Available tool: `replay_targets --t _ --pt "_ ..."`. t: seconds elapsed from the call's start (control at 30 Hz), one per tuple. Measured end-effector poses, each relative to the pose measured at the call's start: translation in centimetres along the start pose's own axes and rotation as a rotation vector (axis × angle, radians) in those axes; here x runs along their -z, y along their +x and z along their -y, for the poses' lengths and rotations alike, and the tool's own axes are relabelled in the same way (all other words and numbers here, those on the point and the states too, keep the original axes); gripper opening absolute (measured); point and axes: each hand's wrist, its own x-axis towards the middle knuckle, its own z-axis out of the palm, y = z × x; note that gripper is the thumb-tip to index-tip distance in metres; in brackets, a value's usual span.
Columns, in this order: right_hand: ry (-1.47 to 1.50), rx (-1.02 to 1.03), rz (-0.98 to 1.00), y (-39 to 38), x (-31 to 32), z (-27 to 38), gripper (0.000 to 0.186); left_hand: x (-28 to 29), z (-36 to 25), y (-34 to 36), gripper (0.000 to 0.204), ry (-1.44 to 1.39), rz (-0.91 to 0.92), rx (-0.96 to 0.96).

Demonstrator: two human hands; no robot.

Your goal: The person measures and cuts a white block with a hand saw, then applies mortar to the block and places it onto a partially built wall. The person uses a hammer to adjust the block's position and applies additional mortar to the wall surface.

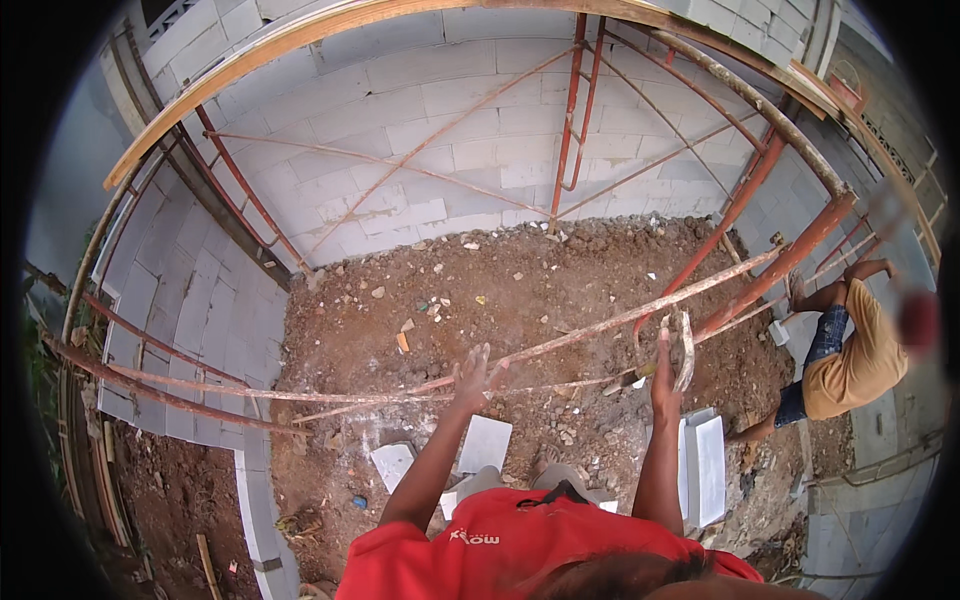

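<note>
My left hand (474,374) is raised before me with its fingers stretched and apart, holding nothing. It is next to a rusty scaffold brace (560,340); I cannot tell whether they touch. My right hand (664,372) is up at the right, one finger pointing upward. Beside it is a pale, curved tool (686,352), with a short brownish piece (638,375) sticking out to the left of the hand. It seems gripped, but its exact kind is unclear. Light grey blocks (486,444) lie on the ground near my feet, and a longer block (706,470) is right of my right forearm.
Red scaffold frames (574,120) and crossed braces surround me, with a wooden plank (300,48) across the top. Block walls (440,110) enclose rubble-strewn soil (400,300). A co-worker in a tan shirt (856,355) bends at the right. A low block wall (258,510) runs at left.
</note>
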Motion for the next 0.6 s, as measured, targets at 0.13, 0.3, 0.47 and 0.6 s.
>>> replay_targets --t 0.13,0.3,0.47,0.6 --pt "0.024 0.181 0.105 10.9 -2.7 3.0 0.047 -6.3 5.2 4.2 0.078 0.883 -0.408 -0.450" --pt "-0.228 0.327 0.013 16.3 -3.2 0.5 0.038 -8.6 -3.8 5.0 0.071 0.029 -0.162 0.057" --pt "-0.488 0.607 0.143 16.0 -4.6 0.6 0.029 -6.5 2.2 9.4 0.064 -0.041 0.014 0.264" --pt "-0.603 0.675 0.112 17.1 -4.4 -1.9 0.020 -0.1 -1.4 17.2 0.058 0.314 0.295 0.016"
